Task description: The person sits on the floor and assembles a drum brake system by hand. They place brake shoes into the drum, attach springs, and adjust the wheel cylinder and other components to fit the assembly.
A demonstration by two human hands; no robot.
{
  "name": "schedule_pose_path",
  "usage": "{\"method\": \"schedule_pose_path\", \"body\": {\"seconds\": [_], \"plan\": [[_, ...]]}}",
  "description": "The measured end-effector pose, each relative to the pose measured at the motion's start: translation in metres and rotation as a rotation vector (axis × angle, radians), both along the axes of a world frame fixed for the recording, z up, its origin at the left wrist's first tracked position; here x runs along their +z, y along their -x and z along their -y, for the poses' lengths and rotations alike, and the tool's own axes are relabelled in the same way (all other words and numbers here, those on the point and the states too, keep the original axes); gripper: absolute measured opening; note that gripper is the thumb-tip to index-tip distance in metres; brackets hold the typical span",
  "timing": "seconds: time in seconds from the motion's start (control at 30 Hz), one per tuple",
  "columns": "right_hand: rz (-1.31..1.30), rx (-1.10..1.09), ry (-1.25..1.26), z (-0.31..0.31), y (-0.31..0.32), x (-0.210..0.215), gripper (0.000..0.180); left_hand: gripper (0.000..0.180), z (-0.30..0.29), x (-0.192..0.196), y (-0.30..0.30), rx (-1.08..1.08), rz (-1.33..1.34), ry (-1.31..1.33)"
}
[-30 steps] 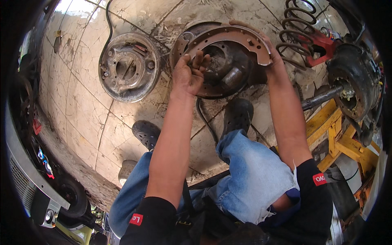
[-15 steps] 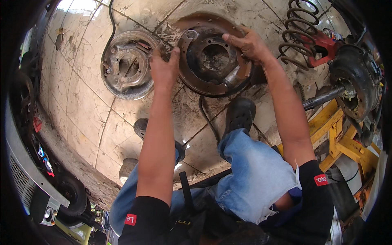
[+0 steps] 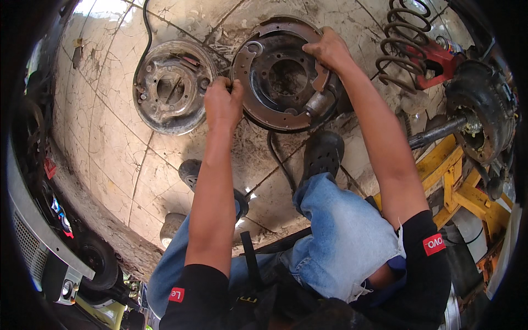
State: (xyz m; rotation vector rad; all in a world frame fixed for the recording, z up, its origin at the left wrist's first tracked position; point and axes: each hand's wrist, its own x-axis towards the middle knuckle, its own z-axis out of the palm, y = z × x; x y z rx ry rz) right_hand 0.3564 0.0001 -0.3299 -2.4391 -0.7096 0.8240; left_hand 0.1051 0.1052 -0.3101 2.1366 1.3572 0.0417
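White-lettered red patches [image 3: 434, 244] on black sleeves [image 3: 193, 289]; right hand [image 3: 329, 51] gripping brake shoe [image 3: 302, 30].

The tile floor [image 3: 352, 19] beyond the dark brake plate [image 3: 269, 91], and rightward toward the coil spring [image 3: 401, 85], leaves, from where I stand, passage for a hand; the left hand [image 3: 223, 104] and grey plate [image 3: 187, 118] crowd its left, the right hand [image 3: 331, 50] its far-right rim, a clog [image 3: 323, 157] its near side.

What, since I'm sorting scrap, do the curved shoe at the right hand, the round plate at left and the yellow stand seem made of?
Curved shoe: probably steel, its matt surface rust-brown. Round plate: likely worn steel, dull grey with a brighter rim and brownish stains. Yellow stand: apparently painted metal, judging by its colour and straight beams.
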Motion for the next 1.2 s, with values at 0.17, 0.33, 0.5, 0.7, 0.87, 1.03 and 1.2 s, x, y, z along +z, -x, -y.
{"method": "schedule_pose_path", "body": {"seconds": [0.17, 0.33, 0.5, 0.7, 0.87, 1.03, 1.2], "plan": [[0.059, 0.039, 0.040, -0.004, 0.002, -0.009, 0.055, 0.040, 0.000, -0.006, 0.004, 0.031, 0.057, 0.018], [0.057, 0.024, 0.053, -0.006, 0.004, -0.013, 0.054, 0.046, -0.006, -0.013, 0.003, 0.117, 0.065, 0.201], [0.043, 0.032, -0.040, -0.004, 0.010, -0.028, 0.054, 0.039, -0.011, -0.024, 0.004, -0.052, 0.104, -0.003], [0.120, 0.017, -0.020, 0.002, 0.013, -0.030, 0.054, 0.031, -0.031, -0.003, 0.003, -0.019, 0.038, 0.065], [0.078, 0.030, 0.022, -0.001, 0.011, -0.028, 0.065, 0.029, -0.026, 0.005, 0.019, -0.078, -0.152, 0.155], [0.145, 0.043, 0.017, -0.002, 0.012, -0.032, 0.067, 0.028, -0.013, 0.002, 0.017, -0.055, -0.131, 0.088], [0.119, 0.036, 0.041, -0.003, 0.012, -0.029, 0.063, 0.028, -0.008, -0.005, 0.026, -0.010, -0.109, 0.116]]}}
